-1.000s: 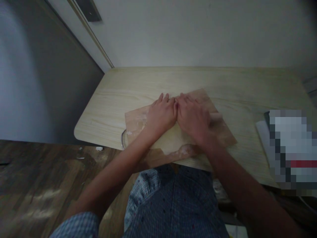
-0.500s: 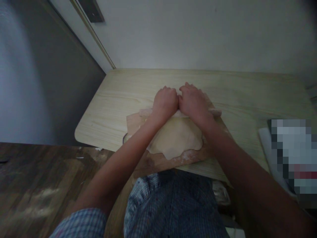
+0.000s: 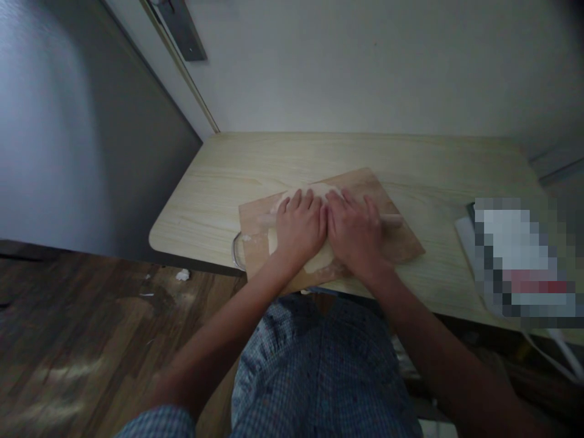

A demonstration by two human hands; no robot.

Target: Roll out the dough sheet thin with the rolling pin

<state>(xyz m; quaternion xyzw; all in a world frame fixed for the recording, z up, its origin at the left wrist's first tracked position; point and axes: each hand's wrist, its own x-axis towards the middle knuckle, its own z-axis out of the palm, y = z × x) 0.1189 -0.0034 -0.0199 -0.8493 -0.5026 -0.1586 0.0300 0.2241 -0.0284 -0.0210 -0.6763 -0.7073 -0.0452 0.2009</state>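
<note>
A pale rolling pin (image 3: 391, 220) lies crosswise over a thin sheet of dough (image 3: 314, 263) on a wooden cutting board (image 3: 401, 243). My left hand (image 3: 301, 224) presses down on the pin left of its middle, fingers stretched forward and spread. Beside it, my right hand (image 3: 354, 228) lies flat on the pin too, its fingers extended over the far side. The thumbs are close together. Both hands cover the pin's middle and much of the dough; a dough edge shows beyond the fingertips.
The board rests near the front edge of a light wood table (image 3: 191, 201); its metal handle (image 3: 237, 250) points left. A blurred-out item (image 3: 524, 261) stands at the right. A pale wall (image 3: 342, 73) rises behind, and a grey panel (image 3: 114, 152) stands to the left.
My hands and the rolling pin have moved back toward me over the dough. My fingers, curled before, are now stretched out. The camera view has shifted slightly.
</note>
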